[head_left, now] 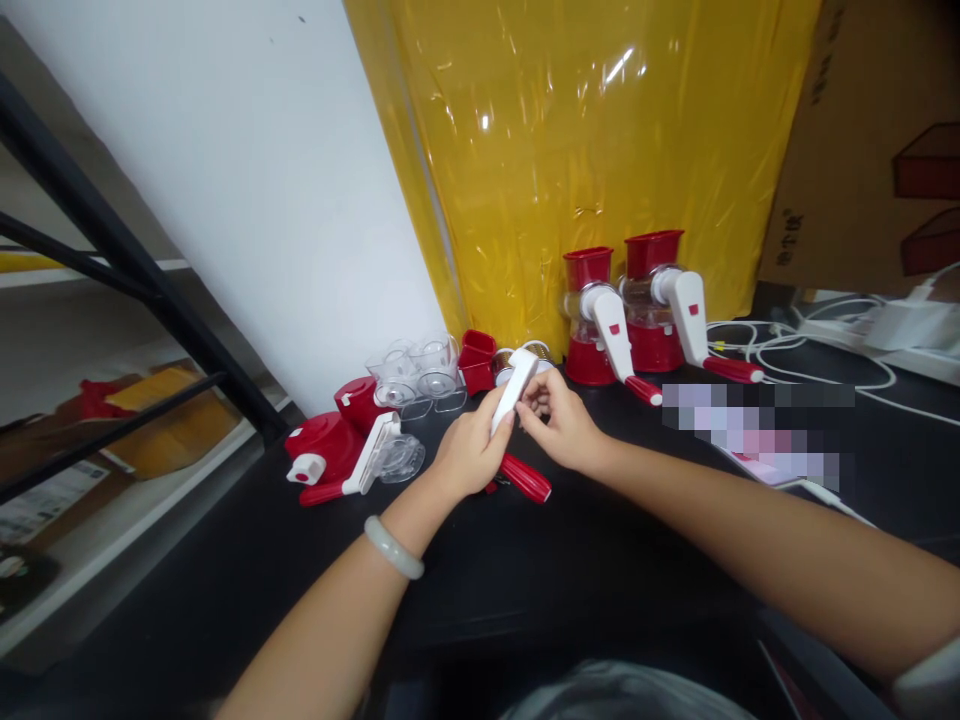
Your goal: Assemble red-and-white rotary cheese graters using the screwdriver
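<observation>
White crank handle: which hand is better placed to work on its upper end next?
Probably the right hand: its fingertips pinch the upper end, while the left hand wraps the crank handle mid-shaft, steadying it.

Two assembled red-and-white grinders (651,345) stand side by side on the black worktop (570,570), right against the yellow plastic sheet (570,140). Left of the sheet's foot lie clear cups (420,370) and loose red bases (330,445). To its right are white cables (757,335) and a cardboard box (862,150).

Crank handle (516,388) mid-part hidden — patch (757,432) pixelated

Bright, glare on yellow film (585,130), edges warped
</observation>
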`<state>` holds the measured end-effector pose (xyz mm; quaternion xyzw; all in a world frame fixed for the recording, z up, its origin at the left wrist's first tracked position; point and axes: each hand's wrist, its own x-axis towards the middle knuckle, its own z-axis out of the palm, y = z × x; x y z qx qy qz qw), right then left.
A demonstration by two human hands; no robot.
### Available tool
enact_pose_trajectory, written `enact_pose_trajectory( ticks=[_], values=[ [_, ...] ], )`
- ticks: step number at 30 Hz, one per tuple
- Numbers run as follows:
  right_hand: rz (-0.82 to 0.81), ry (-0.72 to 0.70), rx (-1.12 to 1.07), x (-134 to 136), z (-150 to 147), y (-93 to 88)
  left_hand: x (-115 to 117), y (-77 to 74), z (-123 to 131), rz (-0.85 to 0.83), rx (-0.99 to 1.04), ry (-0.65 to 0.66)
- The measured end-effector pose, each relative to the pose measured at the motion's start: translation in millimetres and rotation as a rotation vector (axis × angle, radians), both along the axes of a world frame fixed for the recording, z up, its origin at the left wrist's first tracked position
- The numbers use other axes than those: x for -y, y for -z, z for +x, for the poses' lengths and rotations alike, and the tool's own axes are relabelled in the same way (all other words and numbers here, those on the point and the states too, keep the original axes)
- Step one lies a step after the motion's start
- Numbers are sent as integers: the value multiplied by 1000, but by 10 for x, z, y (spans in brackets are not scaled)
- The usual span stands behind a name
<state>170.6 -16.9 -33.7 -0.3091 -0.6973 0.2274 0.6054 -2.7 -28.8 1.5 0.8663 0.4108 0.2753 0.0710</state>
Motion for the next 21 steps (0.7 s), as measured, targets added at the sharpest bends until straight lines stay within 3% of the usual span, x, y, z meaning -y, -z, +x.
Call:
enact_pose_trajectory(
  ticks=[9, 13, 21],
  values=[
    [-175, -50, -272, -70, -99, 5, 80, -42, 40, 123, -60, -71],
    [-221, -44, -385, -44, -125, -59, 121, -61, 79, 70, 3, -88],
    [-308, -93, -500, -56, -90, -185, 81, 47, 116, -93, 232, 39]
  ],
)
